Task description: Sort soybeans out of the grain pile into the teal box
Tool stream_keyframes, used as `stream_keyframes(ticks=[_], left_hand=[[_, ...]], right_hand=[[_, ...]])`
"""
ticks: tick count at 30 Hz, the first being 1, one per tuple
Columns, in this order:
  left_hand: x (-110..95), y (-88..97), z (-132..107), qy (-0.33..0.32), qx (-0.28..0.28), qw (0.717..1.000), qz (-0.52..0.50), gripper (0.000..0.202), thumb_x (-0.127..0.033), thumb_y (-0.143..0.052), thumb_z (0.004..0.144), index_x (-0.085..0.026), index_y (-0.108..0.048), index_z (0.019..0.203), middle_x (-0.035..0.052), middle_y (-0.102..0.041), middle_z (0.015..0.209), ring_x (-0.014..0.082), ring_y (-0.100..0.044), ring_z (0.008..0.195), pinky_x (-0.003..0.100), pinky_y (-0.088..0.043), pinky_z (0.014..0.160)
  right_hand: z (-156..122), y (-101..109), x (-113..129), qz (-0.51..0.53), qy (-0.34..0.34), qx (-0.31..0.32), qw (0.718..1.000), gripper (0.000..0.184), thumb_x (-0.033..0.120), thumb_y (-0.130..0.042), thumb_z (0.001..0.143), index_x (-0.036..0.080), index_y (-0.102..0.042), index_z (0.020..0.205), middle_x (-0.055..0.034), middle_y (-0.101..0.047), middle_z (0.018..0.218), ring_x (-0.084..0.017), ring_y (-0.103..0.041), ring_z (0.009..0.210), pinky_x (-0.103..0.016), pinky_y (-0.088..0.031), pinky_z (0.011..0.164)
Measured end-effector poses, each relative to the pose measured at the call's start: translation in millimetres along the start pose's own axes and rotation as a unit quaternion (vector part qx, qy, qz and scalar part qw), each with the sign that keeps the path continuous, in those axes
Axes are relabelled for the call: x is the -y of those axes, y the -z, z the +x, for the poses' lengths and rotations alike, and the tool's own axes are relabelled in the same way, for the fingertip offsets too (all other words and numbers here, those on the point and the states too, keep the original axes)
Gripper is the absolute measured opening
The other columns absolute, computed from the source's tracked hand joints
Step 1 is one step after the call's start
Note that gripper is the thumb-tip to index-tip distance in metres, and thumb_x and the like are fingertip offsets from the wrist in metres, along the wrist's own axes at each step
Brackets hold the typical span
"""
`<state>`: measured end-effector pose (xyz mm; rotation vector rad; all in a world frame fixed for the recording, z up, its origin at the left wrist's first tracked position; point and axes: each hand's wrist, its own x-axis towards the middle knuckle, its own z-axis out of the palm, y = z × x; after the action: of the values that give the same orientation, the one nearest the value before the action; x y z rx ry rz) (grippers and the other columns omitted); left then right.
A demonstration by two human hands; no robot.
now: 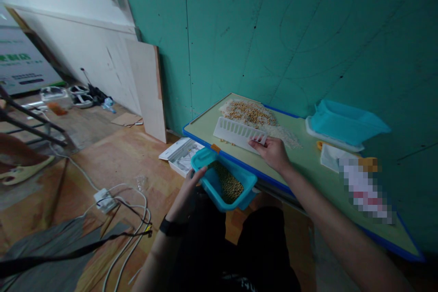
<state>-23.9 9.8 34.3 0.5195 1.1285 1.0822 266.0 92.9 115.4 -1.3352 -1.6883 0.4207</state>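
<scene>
We clamp our left fingers (199, 175) on the tub (241, 170) of beans (231, 186) and our right fingers (258, 146) on the rack (234, 134); a second tub (344, 123) sits at right.

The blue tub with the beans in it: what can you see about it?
The blue tub looks like plastic: roughly rectangular, open-topped, with rounded corners and a rim. Greenish-to-yellowish beans lie inside, leaving part of it bare. The person's left hand grips its left end, thumb over the rim. It's at the near edge of the table; I can't tell whether they touch.
</scene>
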Motion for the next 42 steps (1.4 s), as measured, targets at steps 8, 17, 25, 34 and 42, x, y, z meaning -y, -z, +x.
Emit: stream_keyframes(ticks=[8,17,25,34,42], left_hand=[[-13.6,10.3,1.1,-0.022,0.030,0.999,0.035,0.085,-0.073,-0.089,0.091,-0.025,-0.063,0.156,0.0185,-0.082,0.139,0.0382,-0.083,0.118,0.043,-0.068,0.086],[-14.8,3.9,-1.5,-0.022,0.031,0.999,0.028,0.080,-0.072,-0.089,0.092,-0.025,-0.064,0.152,0.0150,-0.083,0.135,0.0340,-0.084,0.116,0.038,-0.069,0.085],[12.9,-10.9,4.5,-0.015,0.042,0.999,-0.029,0.081,-0.065,-0.097,0.085,-0.027,-0.064,0.148,0.0167,-0.077,0.149,0.0382,-0.082,0.124,0.041,-0.072,0.084],[42.9,-17.6,11.8,-0.043,0.000,0.999,0.019,0.093,-0.066,-0.104,0.077,-0.029,-0.059,0.150,0.0186,-0.071,0.158,0.0458,-0.074,0.141,0.054,-0.073,0.097],[38.8,-15.2,12.2,-0.025,-0.009,1.000,0.012,0.094,-0.070,-0.101,0.079,-0.033,-0.057,0.154,0.0177,-0.068,0.157,0.0437,-0.075,0.139,0.056,-0.073,0.099]], right_hand=[[-15.2,2.2,6.3,0.010,0.013,0.005,1.000,0.027,0.051,-0.088,0.092,0.025,-0.091,0.087,-0.0087,-0.092,0.094,-0.035,-0.089,0.090,-0.043,-0.071,0.084],[-61.4,16.1,23.6,-0.002,0.021,0.002,1.000,0.031,0.057,-0.084,0.095,0.028,-0.095,0.095,-0.0075,-0.092,0.095,-0.035,-0.089,0.086,-0.041,-0.071,0.078],[4.0,46.9,-13.6,-0.022,-0.001,-0.065,0.998,0.035,0.058,-0.088,0.088,0.024,-0.090,0.084,-0.0103,-0.091,0.092,-0.038,-0.089,0.095,-0.047,-0.071,0.089],[10.4,33.1,-33.6,-0.023,-0.041,-0.049,0.998,0.036,0.056,-0.087,0.087,0.022,-0.087,0.078,-0.0107,-0.089,0.083,-0.036,-0.087,0.084,-0.043,-0.067,0.078],[9.7,36.5,-25.5,-0.017,-0.040,-0.027,0.999,0.040,0.059,-0.086,0.087,0.020,-0.087,0.078,-0.0103,-0.088,0.082,-0.034,-0.085,0.082,-0.039,-0.063,0.072]])
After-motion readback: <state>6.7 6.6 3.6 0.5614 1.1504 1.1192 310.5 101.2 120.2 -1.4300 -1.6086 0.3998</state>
